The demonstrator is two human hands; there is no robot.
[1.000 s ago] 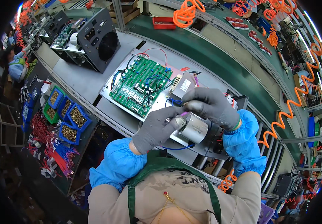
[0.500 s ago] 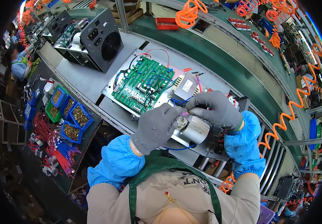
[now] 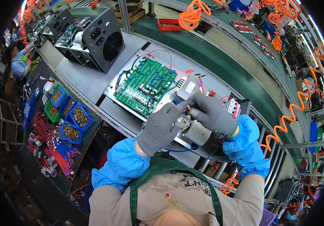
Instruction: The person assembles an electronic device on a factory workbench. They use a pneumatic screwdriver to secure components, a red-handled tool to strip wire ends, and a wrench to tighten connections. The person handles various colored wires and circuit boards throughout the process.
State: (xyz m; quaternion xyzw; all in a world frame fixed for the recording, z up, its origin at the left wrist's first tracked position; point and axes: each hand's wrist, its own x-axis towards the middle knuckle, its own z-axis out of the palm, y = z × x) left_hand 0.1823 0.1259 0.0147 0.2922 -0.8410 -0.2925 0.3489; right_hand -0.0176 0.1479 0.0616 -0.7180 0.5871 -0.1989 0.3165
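Note:
My left hand (image 3: 161,127), in a grey glove, has its thumb and forefinger pinched on a short purple wire (image 3: 185,111). My right hand (image 3: 211,113), gloved the same, pinches a small brass-coloured screw-like piece (image 3: 188,108) right beside the wire's end. Whether the two touch is too small to tell. Just below the hands lies a silver cylindrical capacitor (image 3: 197,133). A transformer with a white label (image 3: 189,87) sits above them. To the left, a green circuit board (image 3: 145,83) with dark and blue wires is mounted on a metal plate (image 3: 110,90).
Blue bins of brass screws (image 3: 71,132) and bundles of red and blue wires (image 3: 62,154) lie on the left bench. A black fan-fronted chassis (image 3: 107,41) stands at the far left. An orange coiled hose (image 3: 295,116) hangs at right, rollers (image 3: 276,165) below it.
Both hands have risen slightly and drawn closer together, the right one shifting left. The brass-coloured piece now shows between the fingertips. More of the switch block beyond my right hand is uncovered.

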